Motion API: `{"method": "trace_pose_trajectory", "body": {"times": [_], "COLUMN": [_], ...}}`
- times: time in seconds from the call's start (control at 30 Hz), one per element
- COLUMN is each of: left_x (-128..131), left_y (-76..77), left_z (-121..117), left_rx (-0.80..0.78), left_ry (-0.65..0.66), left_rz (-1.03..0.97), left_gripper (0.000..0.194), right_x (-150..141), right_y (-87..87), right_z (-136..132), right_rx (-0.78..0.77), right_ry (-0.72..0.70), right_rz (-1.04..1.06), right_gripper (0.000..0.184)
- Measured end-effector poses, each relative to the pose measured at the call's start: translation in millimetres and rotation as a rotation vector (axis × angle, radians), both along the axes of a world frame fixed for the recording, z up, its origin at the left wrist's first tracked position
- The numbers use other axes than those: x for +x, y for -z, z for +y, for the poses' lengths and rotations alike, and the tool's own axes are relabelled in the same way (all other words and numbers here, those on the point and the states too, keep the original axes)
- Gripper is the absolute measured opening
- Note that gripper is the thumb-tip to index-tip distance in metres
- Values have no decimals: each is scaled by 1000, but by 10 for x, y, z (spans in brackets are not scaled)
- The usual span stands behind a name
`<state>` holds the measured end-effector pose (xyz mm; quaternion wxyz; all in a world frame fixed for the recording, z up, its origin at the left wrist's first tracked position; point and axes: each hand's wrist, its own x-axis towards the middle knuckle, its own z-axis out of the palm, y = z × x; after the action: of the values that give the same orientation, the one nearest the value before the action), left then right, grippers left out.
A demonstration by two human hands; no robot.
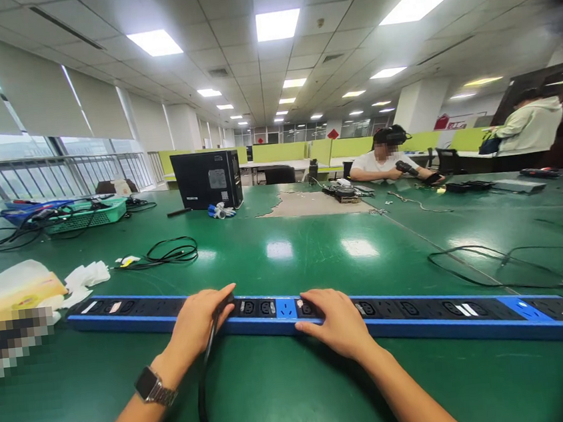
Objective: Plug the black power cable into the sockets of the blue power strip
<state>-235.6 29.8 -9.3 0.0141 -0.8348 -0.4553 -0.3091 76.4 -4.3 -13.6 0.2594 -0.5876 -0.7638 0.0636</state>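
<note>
A long blue power strip point(286, 308) with black socket blocks lies across the green table in front of me. My left hand point(193, 322), with a watch on its wrist, is closed around a black plug point(225, 302) at one of the strip's sockets. Whether the plug is fully seated is hidden by my fingers. Its thick black cable point(203, 400) hangs down toward the near edge. To the right of the blue middle socket, my right hand point(339, 320) grips the strip, fingers on its top and thumb at the near side.
Behind the strip lie a coiled black cable point(170, 251) and crumpled tissues point(86, 275). A black computer case point(206, 180) stands farther back, near a green basket point(88, 216). Loose wires point(498, 259) lie on the right. Across the table sits another person point(375, 166).
</note>
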Motion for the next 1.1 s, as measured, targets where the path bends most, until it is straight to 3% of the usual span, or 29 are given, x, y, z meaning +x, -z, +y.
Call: {"method": "trace_pose_trajectory", "body": {"times": [0.1,0.27,0.43,0.57,0.7,0.83,1.1], "left_x": [-20,-35,40,283,720,1071,1180], "left_y": [90,195,54,-55,-90,-89,-88], "left_z": [5,45,-12,-58,-82,-112,-109], "left_rx": [-12,29,58,85,18,-83,-138], "left_ry": [25,8,-56,-95,-71,-10,-2], "left_rz": [-92,-200,-324,-373,-325,-212,-82], "left_gripper": [43,31,36,36,26,20,19], "right_x": [3,10,7,-11,-20,0,-18], "right_y": [8,31,31,29,45,78,101], "right_z": [3,17,12,7,26,59,76], "right_rx": [3,43,32,79,154,199,210], "right_ry": [1,-8,-9,-45,-117,-80,-57], "right_rz": [-2,2,11,60,150,269,339], "right_gripper": [52,50,50,51,48,36,27]}}
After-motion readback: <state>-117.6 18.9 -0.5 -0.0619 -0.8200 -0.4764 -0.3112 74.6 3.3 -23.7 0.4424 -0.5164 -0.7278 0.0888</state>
